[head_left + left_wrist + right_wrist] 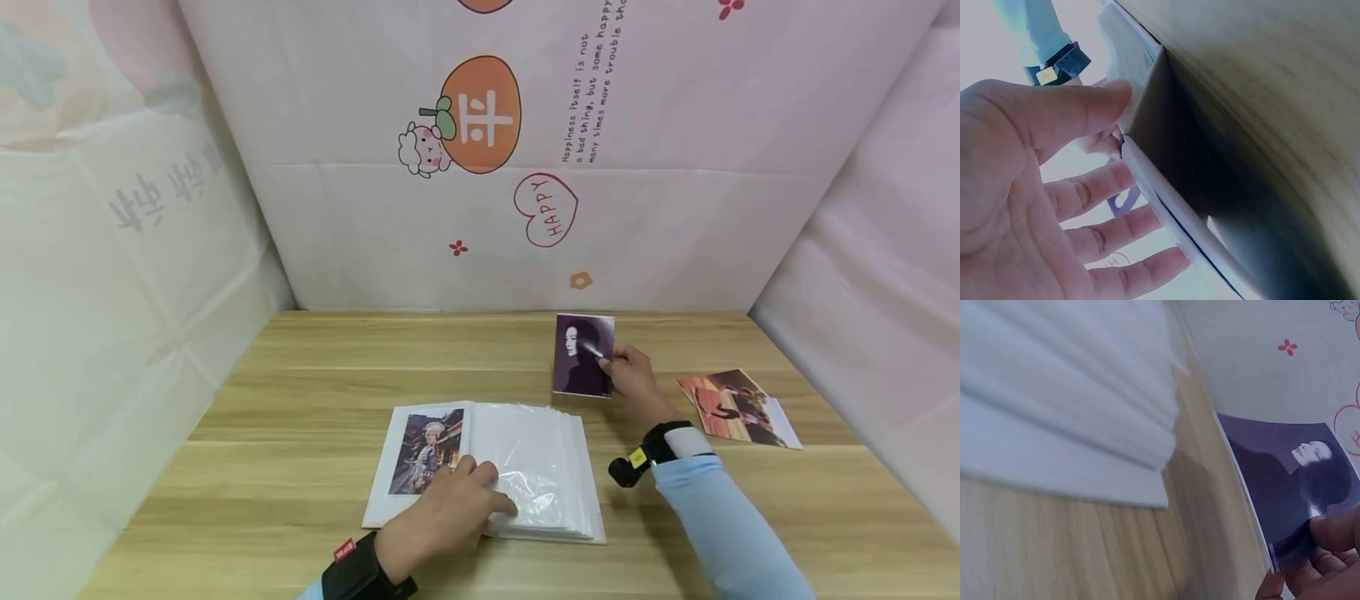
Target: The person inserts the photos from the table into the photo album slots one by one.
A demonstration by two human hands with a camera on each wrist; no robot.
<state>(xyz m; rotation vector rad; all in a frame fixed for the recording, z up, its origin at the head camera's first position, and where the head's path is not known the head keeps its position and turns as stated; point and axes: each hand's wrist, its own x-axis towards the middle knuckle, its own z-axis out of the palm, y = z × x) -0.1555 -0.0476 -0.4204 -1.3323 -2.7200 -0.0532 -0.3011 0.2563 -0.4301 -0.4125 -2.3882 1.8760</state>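
A purple photo (583,354) is held upright above the counter (300,392) by the right hand (633,377), pinched at its right edge between thumb and fingers (1335,534). Just in front of it, an open album (487,467) lies flat on the counter. The left hand (442,517) is rested on the album's clear pages, fingers relaxed and spread, grasping nothing. More photos (738,408) are seen lying to the right.

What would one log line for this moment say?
left hand: rests on album | right hand: pinches purple photo | photos: on table
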